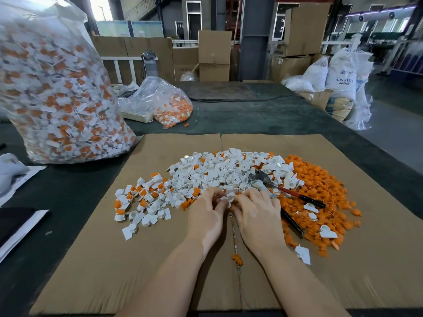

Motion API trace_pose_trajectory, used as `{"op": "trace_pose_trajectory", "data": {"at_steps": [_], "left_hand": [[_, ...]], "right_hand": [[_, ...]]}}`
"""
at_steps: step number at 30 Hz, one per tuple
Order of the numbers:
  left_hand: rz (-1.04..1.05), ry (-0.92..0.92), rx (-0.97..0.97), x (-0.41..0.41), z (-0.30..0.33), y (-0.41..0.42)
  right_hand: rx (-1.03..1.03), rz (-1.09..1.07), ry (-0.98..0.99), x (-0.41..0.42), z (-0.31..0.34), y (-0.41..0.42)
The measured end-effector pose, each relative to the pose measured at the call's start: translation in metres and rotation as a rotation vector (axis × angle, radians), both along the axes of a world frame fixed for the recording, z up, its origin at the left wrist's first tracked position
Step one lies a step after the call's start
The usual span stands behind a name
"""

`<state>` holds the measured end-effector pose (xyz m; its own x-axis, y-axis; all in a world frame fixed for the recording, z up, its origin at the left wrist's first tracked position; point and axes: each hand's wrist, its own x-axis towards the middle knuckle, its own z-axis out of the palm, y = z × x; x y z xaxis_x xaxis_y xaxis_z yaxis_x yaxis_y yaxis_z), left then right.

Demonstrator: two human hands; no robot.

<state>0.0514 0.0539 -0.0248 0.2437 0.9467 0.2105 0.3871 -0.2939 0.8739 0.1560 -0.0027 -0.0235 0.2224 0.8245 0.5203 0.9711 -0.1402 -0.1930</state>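
On a flat sheet of cardboard point(160, 259) lies a heap of small white plastic parts point(217, 172), a heap of orange plastic parts point(320, 186) to its right, and a scatter of joined white-and-orange pieces point(146, 197) to its left. My left hand point(206, 216) and my right hand point(256, 213) meet at the heap's near edge. Both pinch one small white part point(226, 199) between the fingertips. What the right fingers hold underneath is hidden.
Red-and-black-handled pliers point(288, 193) lie on the heaps just right of my right hand. A big clear bag of assembled pieces point(57, 92) stands at the left, a smaller bag point(167, 104) behind. Cardboard boxes point(214, 53) and white sacks point(341, 72) stand beyond the dark table point(251, 115).
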Motion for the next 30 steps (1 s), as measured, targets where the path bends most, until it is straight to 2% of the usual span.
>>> {"op": "trace_pose_trajectory", "data": {"at_steps": [5,11,16,23,30], "left_hand": [[-0.001,0.015,-0.006,-0.0001,-0.0001,-0.0001],[0.003,0.039,-0.006,0.0002,0.0002,-0.0003],[-0.012,0.048,0.001,-0.0001,0.0009,-0.0012],[-0.061,0.069,0.025,-0.0012,0.0005,-0.0012],[-0.111,0.048,0.023,-0.0028,0.0022,-0.0036]], "right_hand": [[-0.099,0.022,0.023,0.0045,-0.0050,0.0031],[-0.019,0.040,0.109,0.0036,-0.0011,0.0023],[0.135,0.066,0.233,0.0033,0.0019,-0.0027],[0.159,0.177,0.340,0.0053,0.0044,-0.0052],[0.235,0.173,0.308,0.0046,0.0044,-0.0061]]}}
